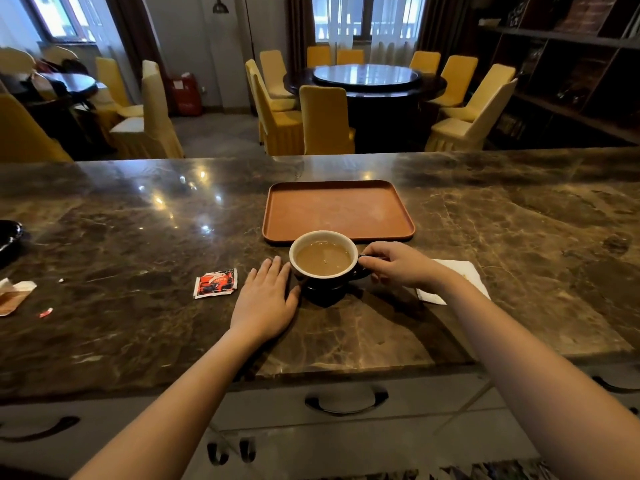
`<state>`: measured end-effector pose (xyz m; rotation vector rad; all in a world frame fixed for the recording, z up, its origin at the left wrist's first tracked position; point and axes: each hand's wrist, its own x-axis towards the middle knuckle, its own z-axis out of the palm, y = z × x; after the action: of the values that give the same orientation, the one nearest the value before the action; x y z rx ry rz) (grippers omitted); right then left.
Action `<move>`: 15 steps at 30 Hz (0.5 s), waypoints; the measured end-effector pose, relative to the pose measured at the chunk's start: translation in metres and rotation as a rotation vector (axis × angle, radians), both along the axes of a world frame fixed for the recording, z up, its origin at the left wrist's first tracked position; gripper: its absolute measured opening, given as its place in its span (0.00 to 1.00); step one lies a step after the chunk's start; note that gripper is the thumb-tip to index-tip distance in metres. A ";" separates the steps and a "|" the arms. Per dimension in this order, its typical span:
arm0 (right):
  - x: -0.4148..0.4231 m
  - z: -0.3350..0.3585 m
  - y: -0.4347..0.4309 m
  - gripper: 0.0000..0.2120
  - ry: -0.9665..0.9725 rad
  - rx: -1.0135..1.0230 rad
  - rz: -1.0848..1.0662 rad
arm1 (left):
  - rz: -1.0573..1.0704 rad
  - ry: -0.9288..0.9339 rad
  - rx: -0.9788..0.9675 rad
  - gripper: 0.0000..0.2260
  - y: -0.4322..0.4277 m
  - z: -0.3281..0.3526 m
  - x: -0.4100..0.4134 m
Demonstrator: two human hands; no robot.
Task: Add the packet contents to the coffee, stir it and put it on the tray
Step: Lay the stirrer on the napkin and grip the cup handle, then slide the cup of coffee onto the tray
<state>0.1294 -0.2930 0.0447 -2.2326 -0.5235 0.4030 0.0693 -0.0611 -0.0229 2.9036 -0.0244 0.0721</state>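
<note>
A dark cup (323,258) with a white inside holds milky brown coffee. It stands on the marble counter just in front of the near rim of an orange-brown tray (337,211), which has nothing on it. My right hand (398,263) pinches the cup's handle on its right side. Flat on the counter lies my left hand (265,299), fingers apart, its fingertips against the cup's left wall. A red and white packet (215,283) lies left of my left hand.
A white napkin (460,271) lies under my right wrist. Torn wrappers (14,294) and small scraps sit at the counter's left edge, near a dark object (8,237). Drawers with handles run below the counter. Yellow chairs and tables stand beyond it.
</note>
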 end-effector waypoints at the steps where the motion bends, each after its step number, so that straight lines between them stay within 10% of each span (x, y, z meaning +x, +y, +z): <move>1: 0.001 0.001 0.000 0.07 0.041 0.015 0.006 | 0.000 0.002 0.003 0.26 0.000 0.000 0.000; 15: 0.006 -0.008 0.004 0.11 0.208 0.060 0.071 | -0.004 0.036 -0.003 0.26 0.002 -0.003 0.001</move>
<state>0.1350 -0.2887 0.0368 -2.0898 -0.4979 0.6398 0.0701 -0.0595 -0.0258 2.9013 -0.0237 0.0186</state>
